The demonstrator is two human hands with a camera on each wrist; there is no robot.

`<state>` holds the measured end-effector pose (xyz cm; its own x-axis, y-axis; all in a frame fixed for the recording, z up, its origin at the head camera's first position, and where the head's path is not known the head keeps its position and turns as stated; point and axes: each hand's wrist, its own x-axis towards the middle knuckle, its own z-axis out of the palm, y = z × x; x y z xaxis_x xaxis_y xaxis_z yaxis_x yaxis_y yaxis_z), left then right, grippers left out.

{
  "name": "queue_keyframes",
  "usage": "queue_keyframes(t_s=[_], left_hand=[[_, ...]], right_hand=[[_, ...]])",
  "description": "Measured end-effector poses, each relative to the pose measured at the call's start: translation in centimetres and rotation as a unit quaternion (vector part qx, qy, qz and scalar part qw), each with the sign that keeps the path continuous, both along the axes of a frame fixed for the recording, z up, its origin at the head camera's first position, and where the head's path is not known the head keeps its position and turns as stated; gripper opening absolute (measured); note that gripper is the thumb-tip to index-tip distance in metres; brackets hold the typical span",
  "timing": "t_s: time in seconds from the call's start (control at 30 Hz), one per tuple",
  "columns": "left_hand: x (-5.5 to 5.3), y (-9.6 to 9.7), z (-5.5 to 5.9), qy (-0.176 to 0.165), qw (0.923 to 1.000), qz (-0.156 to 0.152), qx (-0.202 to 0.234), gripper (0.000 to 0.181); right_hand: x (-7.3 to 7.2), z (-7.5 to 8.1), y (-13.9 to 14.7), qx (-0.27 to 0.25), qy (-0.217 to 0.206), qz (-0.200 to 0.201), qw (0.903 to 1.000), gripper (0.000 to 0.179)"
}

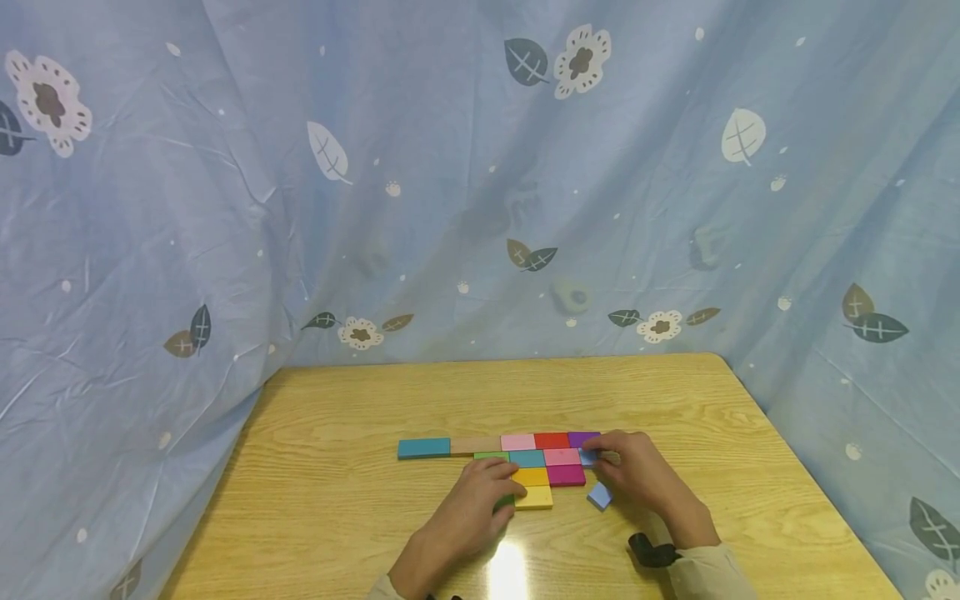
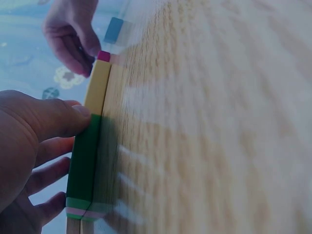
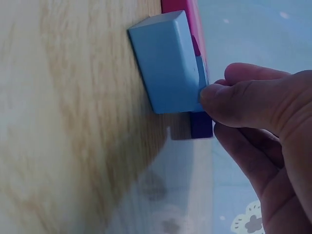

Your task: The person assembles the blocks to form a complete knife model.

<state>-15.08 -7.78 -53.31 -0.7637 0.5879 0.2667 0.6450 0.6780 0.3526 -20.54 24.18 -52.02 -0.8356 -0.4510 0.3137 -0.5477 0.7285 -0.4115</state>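
Note:
Flat coloured wooden blocks lie in stepped rows on the table. My left hand [image 1: 472, 504] rests over the left end of the nearer rows. Its thumb touches the edge where a dark green block [image 2: 84, 161] meets a yellow block [image 1: 534, 498], its other fingers spread behind. My right hand [image 1: 645, 475] pinches a small light blue block [image 1: 587, 457] at the right end of the second row, beside a pink block [image 1: 562, 457]. A loose blue block [image 1: 599, 496] lies askew just in front; in the right wrist view it partly hides the pinched one.
The back row runs from a teal block [image 1: 423, 448] and a bare wood block [image 1: 475, 445] to pink, red and purple blocks. A magenta block [image 1: 566, 475] and an orange block [image 1: 532, 477] sit nearer. A patterned blue curtain [image 1: 450, 167] hangs behind the wooden table [image 1: 322, 517].

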Motion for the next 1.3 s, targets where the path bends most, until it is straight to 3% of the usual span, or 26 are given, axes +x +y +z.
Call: queue_keyframes(t_s=[0.73, 0.97, 1.1, 1.3], left_hand=[[-0.1, -0.1, 0.0, -0.001, 1.0, 0.001, 0.005, 0.022], [0.0, 0.0, -0.1, -0.011, 0.9999, 0.001, 0.009, 0.023], [0.0, 0.0, -0.2, -0.011, 0.9999, 0.002, 0.01, 0.024], [0.1, 0.0, 0.1, -0.009, 0.9999, 0.0, 0.01, 0.024]], right_hand=[[-0.1, -0.1, -0.1, -0.01, -0.01, -0.006, 0.9999, 0.031], [0.5, -0.2, 0.7, -0.067, -0.034, -0.023, 0.9969, 0.03], [1.3, -0.5, 1.5, -0.156, -0.083, -0.027, 0.9839, 0.026], [2.4, -1.0, 2.8, -0.253, -0.19, -0.009, 0.9485, 0.028]])
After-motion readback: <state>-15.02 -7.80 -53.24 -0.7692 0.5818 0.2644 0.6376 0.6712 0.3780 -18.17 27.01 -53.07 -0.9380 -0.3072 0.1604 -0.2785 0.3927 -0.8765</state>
